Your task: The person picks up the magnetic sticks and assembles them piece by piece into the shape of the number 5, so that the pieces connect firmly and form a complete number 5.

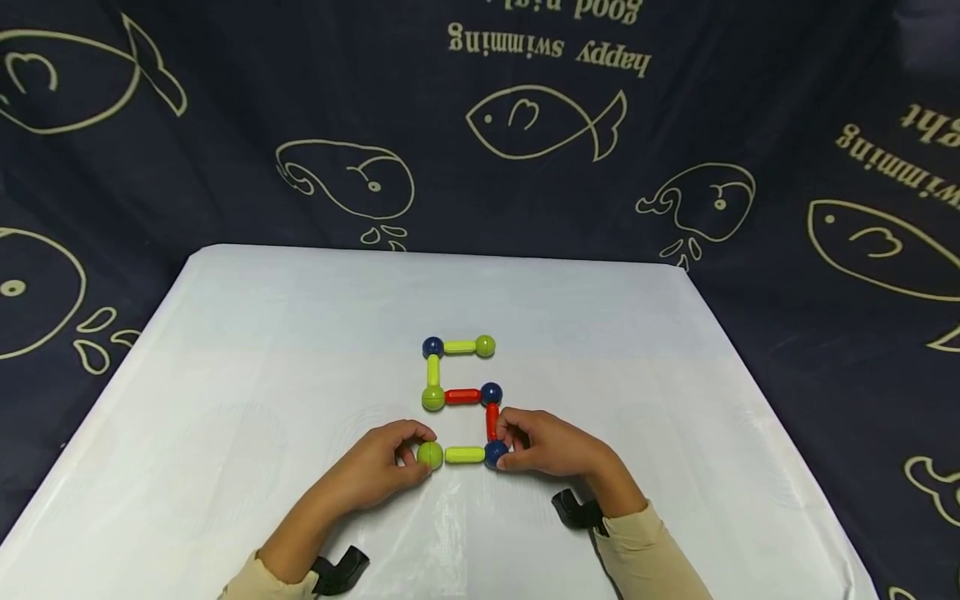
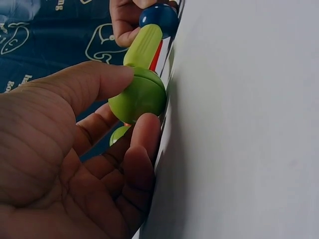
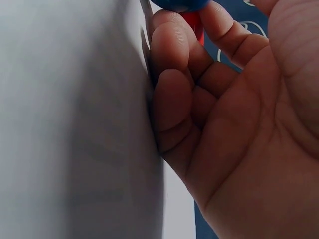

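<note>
On the white table, balls and short rods of a magnetic building set lie joined in an S-like zigzag. My left hand [image 1: 375, 468] pinches a green ball [image 1: 430, 455] between thumb and fingers at the near left end. Beside that ball lies a yellow-green rod [image 1: 465, 455]; a thin gap shows between them from above. The rod's other end meets a blue ball [image 1: 495, 454], which my right hand [image 1: 558, 446] holds with thumb and fingertips. From this blue ball a red rod [image 1: 492, 422] runs away, partly behind the right fingers. In the right wrist view only the blue ball's [image 3: 182, 4] underside shows.
Farther along the shape are another blue ball [image 1: 491, 393], a red rod [image 1: 462, 397], a green ball [image 1: 433, 398], a yellow-green rod [image 1: 433, 370], a blue ball [image 1: 432, 347], and a rod [image 1: 460, 347] ending in a green ball [image 1: 485, 346]. Dark printed cloth [image 1: 525, 208] hangs behind the table.
</note>
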The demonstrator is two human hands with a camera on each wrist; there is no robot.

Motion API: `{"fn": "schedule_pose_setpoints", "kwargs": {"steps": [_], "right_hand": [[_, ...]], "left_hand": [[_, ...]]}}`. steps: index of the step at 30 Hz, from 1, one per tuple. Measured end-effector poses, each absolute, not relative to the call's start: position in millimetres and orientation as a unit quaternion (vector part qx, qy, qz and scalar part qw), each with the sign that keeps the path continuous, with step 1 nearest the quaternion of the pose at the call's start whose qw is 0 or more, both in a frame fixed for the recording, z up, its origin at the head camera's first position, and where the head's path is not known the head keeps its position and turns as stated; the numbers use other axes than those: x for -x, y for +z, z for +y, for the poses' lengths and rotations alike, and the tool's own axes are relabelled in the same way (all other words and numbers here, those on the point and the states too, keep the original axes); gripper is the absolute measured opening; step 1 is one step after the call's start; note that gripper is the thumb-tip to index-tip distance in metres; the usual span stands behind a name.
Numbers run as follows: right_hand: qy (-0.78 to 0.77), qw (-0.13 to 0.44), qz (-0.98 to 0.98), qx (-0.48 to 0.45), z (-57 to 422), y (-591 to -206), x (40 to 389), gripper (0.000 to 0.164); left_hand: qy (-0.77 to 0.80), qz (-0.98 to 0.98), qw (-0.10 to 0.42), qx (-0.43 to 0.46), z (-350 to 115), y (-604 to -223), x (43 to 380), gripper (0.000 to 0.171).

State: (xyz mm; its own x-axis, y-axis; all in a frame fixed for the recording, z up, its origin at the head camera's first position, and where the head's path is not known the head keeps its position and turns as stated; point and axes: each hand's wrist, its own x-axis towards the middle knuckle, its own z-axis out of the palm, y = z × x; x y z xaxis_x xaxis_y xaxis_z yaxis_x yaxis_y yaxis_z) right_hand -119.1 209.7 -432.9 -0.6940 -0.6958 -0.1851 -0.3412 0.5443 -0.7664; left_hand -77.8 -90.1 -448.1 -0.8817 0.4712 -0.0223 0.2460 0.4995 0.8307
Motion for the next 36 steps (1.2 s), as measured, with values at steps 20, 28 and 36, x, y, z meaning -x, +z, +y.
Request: {"fn": "schedule_pose_setpoints", "kwargs": {"steps": [20, 28, 36], "right_hand": [[-0.379, 0.243, 0.84, 0.303, 210.1, -435.7, 113.5, 0.025], [-0.377, 0.239, 0.841, 0.305, 211.8, -434.3, 113.8, 0.025], [-0.389, 0.241, 0.84, 0.291, 215.5, -433.8, 114.1, 0.019]], "left_hand": [[0.464, 0.849, 0.122, -0.22, -90.9, -451.7, 72.1, 0.028], [0.473, 0.844, 0.123, -0.219, -90.5, -449.5, 71.9, 0.028], [0.48, 0.849, 0.096, -0.2, -94.6, -446.6, 74.2, 0.026]]}}
